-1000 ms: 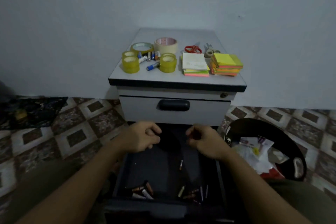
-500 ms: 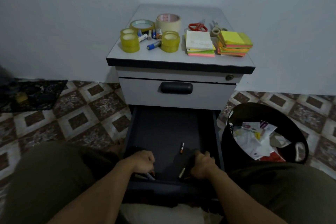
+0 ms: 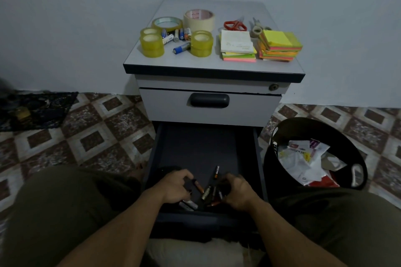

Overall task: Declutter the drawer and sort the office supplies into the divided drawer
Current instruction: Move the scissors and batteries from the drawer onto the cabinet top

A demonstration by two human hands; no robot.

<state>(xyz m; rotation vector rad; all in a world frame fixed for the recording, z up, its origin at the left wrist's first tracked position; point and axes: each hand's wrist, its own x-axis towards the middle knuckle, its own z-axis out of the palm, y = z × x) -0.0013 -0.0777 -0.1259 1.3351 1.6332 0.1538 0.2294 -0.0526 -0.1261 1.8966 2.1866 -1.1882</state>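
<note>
The dark lower drawer (image 3: 259, 158) of a small grey cabinet is pulled out towards me. Several loose batteries (image 3: 207, 192) lie near its front edge, and one black and orange battery (image 3: 216, 172) sits a little farther back. My left hand (image 3: 175, 186) is curled at the left of the pile, its fingertips on a copper-tipped battery (image 3: 198, 186). My right hand (image 3: 236, 193) is cupped over the right side of the pile. In the dim light I cannot make out what its fingers hold.
On the cabinet top (image 3: 212, 64) stand yellow tape rolls (image 3: 152, 45), a masking tape roll (image 3: 199, 20), batteries (image 3: 181, 47), red scissors (image 3: 235, 25) and sticky-note stacks (image 3: 280, 45). The upper drawer (image 3: 209, 100) is shut. A black bin (image 3: 314, 154) with paper waste stands at the right.
Both hands have come from the back of the drawer to the batteries at its front edge. They now sit slightly apart with the pile between them.
</note>
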